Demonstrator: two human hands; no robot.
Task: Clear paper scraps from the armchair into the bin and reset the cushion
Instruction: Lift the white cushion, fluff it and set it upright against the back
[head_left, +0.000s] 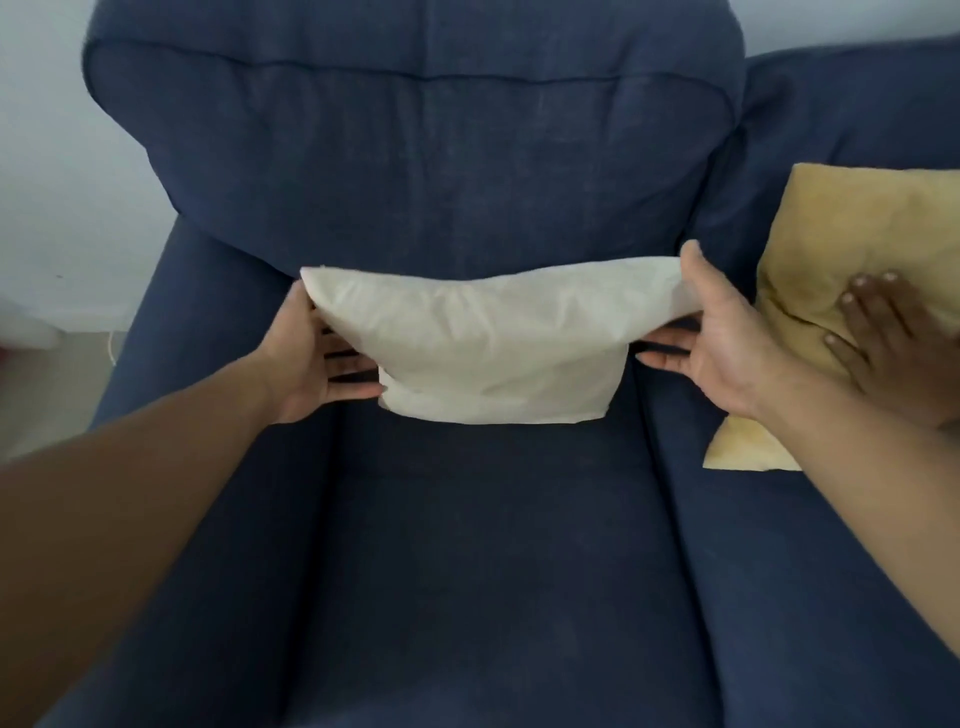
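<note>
Head view: navy armchair, pale wall.

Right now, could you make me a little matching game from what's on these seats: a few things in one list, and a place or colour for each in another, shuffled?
Things:
1. white cushion
2. yellow cushion
3. armchair
4. third hand

Places or colours:
A. dark blue fabric
B. lying on the seat to the right of the armchair
C. resting flat on the yellow cushion
D. held at both ends by the left hand and right hand, against the backrest

Pairs: 1-D, 2-B, 3-A, 4-C
</note>
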